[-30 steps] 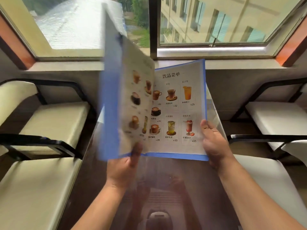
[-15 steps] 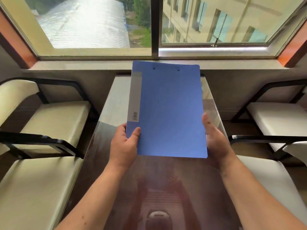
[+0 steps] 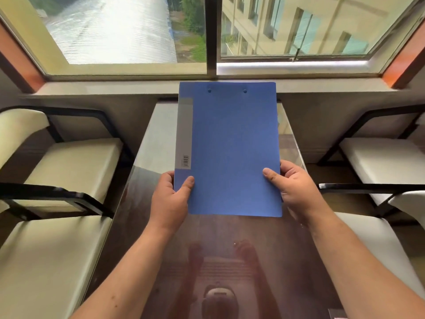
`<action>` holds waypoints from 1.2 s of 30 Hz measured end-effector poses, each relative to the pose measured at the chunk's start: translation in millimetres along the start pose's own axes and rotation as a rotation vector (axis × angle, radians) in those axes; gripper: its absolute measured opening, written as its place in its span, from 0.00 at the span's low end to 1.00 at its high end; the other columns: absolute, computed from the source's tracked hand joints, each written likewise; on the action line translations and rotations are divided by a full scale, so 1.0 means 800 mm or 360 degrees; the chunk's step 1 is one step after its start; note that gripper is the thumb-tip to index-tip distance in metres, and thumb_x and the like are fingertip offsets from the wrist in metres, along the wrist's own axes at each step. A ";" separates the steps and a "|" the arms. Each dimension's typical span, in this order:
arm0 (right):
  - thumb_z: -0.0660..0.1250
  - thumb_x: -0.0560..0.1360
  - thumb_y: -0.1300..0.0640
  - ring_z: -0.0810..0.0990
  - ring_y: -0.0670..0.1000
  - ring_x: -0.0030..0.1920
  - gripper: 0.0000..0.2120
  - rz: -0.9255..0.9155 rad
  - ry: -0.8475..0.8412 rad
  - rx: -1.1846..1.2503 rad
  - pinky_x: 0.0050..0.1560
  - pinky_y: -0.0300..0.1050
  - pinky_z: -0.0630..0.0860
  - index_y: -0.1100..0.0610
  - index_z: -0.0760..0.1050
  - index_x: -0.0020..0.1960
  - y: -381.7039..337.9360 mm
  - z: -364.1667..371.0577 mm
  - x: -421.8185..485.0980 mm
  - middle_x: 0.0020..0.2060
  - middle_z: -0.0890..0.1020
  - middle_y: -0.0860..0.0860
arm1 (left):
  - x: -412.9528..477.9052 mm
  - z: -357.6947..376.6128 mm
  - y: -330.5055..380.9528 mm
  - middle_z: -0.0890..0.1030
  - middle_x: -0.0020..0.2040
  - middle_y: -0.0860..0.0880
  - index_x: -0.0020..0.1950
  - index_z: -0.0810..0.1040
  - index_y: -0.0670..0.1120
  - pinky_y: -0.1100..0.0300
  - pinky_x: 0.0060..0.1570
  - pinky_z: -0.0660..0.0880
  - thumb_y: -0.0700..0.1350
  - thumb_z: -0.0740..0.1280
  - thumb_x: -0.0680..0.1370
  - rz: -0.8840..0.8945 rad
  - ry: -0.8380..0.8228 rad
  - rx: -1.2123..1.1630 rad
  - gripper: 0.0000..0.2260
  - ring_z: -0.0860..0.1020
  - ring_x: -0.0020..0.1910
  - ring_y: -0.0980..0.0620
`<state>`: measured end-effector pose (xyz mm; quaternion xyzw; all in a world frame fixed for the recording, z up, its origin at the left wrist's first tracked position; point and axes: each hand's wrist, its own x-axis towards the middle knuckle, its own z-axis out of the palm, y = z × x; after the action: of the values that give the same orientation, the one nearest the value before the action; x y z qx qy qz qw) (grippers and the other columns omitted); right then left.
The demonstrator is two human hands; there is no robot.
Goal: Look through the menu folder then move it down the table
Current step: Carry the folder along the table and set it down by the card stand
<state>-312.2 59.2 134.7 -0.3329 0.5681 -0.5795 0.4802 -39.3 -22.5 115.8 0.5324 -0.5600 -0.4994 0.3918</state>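
The blue menu folder (image 3: 232, 153) is closed, its plain cover facing me, a grey spine strip with a barcode along its left edge. I hold it above the glossy dark table (image 3: 230, 238). My left hand (image 3: 171, 201) grips the lower left corner, thumb on the cover. My right hand (image 3: 294, 189) grips the lower right edge, thumb on the cover. The folder's inner pages are hidden.
Cream-cushioned chairs with black frames stand on the left (image 3: 57, 171) and right (image 3: 381, 162) of the table. A window sill (image 3: 115, 87) and a large window (image 3: 211, 33) close off the far end. The tabletop reflects my arms.
One second ago the folder was open on drink pictures, its left cover swinging. It then shut. Since half a second ago my right thumb has come onto the cover.
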 end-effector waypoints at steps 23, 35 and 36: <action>0.77 0.75 0.47 0.84 0.58 0.35 0.19 0.1003 -0.0199 -0.1591 0.37 0.58 0.84 0.60 0.76 0.39 0.300 -0.045 -0.247 0.36 0.84 0.55 | -0.242 -0.035 -0.270 0.83 0.41 0.55 0.43 0.77 0.51 0.55 0.32 0.76 0.62 0.77 0.71 -0.0933 -0.0760 0.1388 0.17 0.81 0.39 0.54; 0.74 0.75 0.37 0.79 0.53 0.35 0.22 0.0860 -0.0216 -0.2204 0.28 0.46 0.67 0.54 0.70 0.46 0.307 -0.031 -0.267 0.38 0.79 0.49 | -0.250 -0.029 -0.263 0.76 0.59 0.46 0.62 0.72 0.48 0.49 0.48 0.77 0.69 0.77 0.66 0.0126 -0.0828 0.2234 0.36 0.77 0.54 0.44; 0.76 0.74 0.39 0.81 0.56 0.39 0.23 0.0702 -0.0202 -0.2304 0.30 0.46 0.69 0.55 0.71 0.51 0.306 -0.024 -0.273 0.43 0.80 0.51 | -0.250 -0.025 -0.263 0.74 0.70 0.42 0.71 0.72 0.48 0.43 0.62 0.75 0.69 0.76 0.67 0.0304 -0.0946 0.2291 0.39 0.74 0.66 0.39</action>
<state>-216.9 296.0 -72.2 -0.4762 0.8313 0.0677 0.2784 48.8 186.1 -67.1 0.4489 -0.8707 -0.0991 -0.1748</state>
